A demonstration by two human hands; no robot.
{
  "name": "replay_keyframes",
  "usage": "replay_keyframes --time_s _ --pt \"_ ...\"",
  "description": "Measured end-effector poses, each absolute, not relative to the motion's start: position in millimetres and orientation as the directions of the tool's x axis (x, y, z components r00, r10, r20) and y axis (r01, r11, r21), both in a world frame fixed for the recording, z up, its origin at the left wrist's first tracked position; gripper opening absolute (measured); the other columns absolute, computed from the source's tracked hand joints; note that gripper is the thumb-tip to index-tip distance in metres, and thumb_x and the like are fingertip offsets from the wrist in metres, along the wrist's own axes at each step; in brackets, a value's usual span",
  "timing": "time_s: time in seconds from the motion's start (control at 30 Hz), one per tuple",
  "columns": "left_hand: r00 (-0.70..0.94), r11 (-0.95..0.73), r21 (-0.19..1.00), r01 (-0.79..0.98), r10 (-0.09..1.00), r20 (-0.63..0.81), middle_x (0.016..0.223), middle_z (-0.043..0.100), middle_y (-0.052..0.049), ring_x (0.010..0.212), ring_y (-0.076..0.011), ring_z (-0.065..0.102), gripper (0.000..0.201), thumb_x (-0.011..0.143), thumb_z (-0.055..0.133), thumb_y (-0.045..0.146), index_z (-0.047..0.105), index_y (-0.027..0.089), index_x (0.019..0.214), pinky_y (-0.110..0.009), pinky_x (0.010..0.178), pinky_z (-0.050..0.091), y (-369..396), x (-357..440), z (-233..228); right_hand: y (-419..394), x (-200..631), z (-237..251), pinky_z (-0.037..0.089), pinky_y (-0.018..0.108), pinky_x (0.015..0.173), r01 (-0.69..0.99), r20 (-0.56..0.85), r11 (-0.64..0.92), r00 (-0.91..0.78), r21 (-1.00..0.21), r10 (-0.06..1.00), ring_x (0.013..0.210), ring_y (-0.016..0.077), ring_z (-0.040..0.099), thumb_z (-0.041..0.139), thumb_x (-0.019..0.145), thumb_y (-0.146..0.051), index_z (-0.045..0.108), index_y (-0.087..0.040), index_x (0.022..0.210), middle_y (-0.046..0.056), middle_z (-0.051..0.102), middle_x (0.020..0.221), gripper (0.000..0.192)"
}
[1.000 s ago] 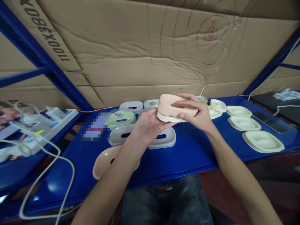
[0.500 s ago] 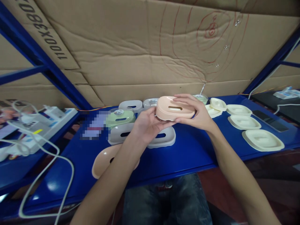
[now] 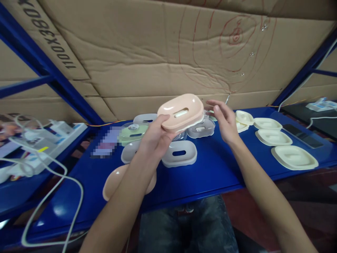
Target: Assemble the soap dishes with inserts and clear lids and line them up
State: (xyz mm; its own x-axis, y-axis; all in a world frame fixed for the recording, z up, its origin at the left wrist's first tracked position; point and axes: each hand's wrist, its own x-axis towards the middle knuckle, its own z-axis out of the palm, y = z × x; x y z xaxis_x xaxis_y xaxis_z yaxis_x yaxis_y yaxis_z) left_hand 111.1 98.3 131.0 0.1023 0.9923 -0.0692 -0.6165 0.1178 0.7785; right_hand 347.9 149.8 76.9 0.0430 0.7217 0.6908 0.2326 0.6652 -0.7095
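Above the table I hold a peach oval soap dish [image 3: 181,110] in my left hand [image 3: 157,138]. The thumb lies over its near-left rim and the fingers are under it. Its hollow side with a long slot faces up, and a white edge shows beneath. My right hand [image 3: 225,121] is just right of the dish, apart from it, fingers spread and holding nothing. Below stand a grey soap dish [image 3: 167,156] and another grey piece partly hidden by my left arm. A second peach dish [image 3: 114,181] lies under my left forearm.
Behind are a green soap box [image 3: 127,134] and a grey box with a clear cover [image 3: 201,130]. Several cream trays [image 3: 293,163] lie at right beside a dark phone [image 3: 302,136]. Power strips [image 3: 60,135] and a white cable [image 3: 79,196] are at left; cardboard [image 3: 131,45] stands behind.
My right hand has let go of the peach dish and moved slightly right. The dish, now only in my left hand, has turned from domed side up to hollow side up.
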Motion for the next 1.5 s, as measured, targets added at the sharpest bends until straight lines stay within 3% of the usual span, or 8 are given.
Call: replay_keyframes --time_s 0.17,0.3,0.57,0.67,0.87,1.03,1.23,1.5 --pt "-0.022 0.006 0.75 -0.661 0.999 -0.027 0.142 0.08 -0.012 0.143 -0.0333 0.07 0.076 0.093 0.061 0.007 0.053 0.023 0.167 -0.053 0.121 0.059 103.0 100.8 134.8 151.4 341.2 68.1 0.066 0.045 0.099 0.342 0.693 0.659 -0.029 -0.67 0.72 0.111 0.0252 0.078 0.074 0.1 -0.064 0.076 -0.025 0.119 0.01 0.081 0.125 0.043" --pt "-0.054 -0.018 0.743 -0.669 0.998 -0.024 0.138 0.081 -0.014 0.142 -0.0337 0.071 0.068 0.094 0.067 0.011 0.06 0.02 0.161 -0.052 0.122 0.058 104.3 99.6 132.8 142.0 326.1 64.0 0.064 0.05 0.104 0.422 0.693 0.706 -0.216 -0.569 0.688 0.113 0.0267 0.077 0.075 0.102 -0.057 0.075 -0.025 0.127 0.011 0.081 0.129 0.041" --pt "0.004 0.07 0.792 -0.607 0.996 -0.084 0.137 0.08 -0.018 0.134 -0.038 0.074 0.06 0.088 0.079 0.011 0.069 0.017 0.146 -0.057 0.113 0.064 102.1 106.3 127.4 145.0 312.1 62.6 0.072 0.047 0.085 -0.068 0.523 0.519 -0.127 -0.852 0.843 0.103 0.0273 0.082 0.058 0.103 -0.079 0.067 -0.03 0.136 0.009 0.082 0.12 0.06" --pt "0.047 0.087 0.846 -0.526 0.996 -0.073 0.128 0.082 -0.018 0.129 -0.0394 0.075 0.051 0.086 0.084 0.014 0.074 0.017 0.137 -0.058 0.109 0.065 97.9 111.4 125.1 143.4 314.7 66.4 0.072 0.05 0.084 -0.075 0.487 0.481 -0.141 -0.873 0.862 0.104 0.0291 0.082 0.049 0.106 -0.081 0.063 -0.03 0.144 0.01 0.082 0.122 0.065" --pt "-0.008 -0.171 0.946 -0.275 0.984 0.176 0.118 0.081 -0.013 0.123 -0.0354 0.076 0.039 0.084 0.091 0.032 0.076 0.019 0.118 -0.046 0.107 0.063 95.7 118.5 112.8 130.2 312.4 71.5 0.069 0.037 0.059 0.03 0.518 0.521 -0.069 -0.853 0.853 0.091 0.0255 0.08 0.069 0.1 -0.074 0.066 -0.028 0.144 0.011 0.077 0.134 0.064" --pt "-0.048 -0.291 0.948 -0.129 0.957 0.287 0.119 0.08 -0.012 0.116 -0.0317 0.077 0.039 0.088 0.085 0.041 0.073 0.019 0.118 -0.044 0.101 0.063 102.6 117.7 102.9 123.1 309.0 75.0 0.069 0.034 0.062 0.08 0.559 0.558 -0.007 -0.826 0.829 0.1 0.0265 0.077 0.069 0.1 -0.073 0.073 -0.025 0.136 0.011 0.077 0.132 0.06" --pt "0.065 -0.127 0.94 -0.318 0.986 0.155 0.113 0.081 -0.012 0.118 -0.0351 0.079 0.037 0.082 0.091 0.035 0.075 0.02 0.111 -0.044 0.094 0.068 98.6 116.4 112.2 122.1 304.6 74.7 0.063 0.032 0.044 -0.086 0.457 0.455 -0.014 -0.887 0.889 0.075 0.0214 0.075 0.078 0.093 -0.074 0.071 -0.028 0.13 0.009 0.078 0.125 0.06" --pt "-0.044 -0.053 0.849 -0.525 0.998 0.036 0.125 0.083 -0.015 0.127 -0.0336 0.078 0.036 0.092 0.082 0.014 0.076 0.017 0.127 -0.047 0.106 0.068 103.5 113.0 120.1 133.9 311.2 72.7 0.066 0.039 0.058 -0.126 0.451 0.444 -0.028 -0.887 0.892 0.073 0.0233 0.076 0.063 0.097 -0.084 0.068 -0.029 0.129 0.006 0.078 0.102 0.064"
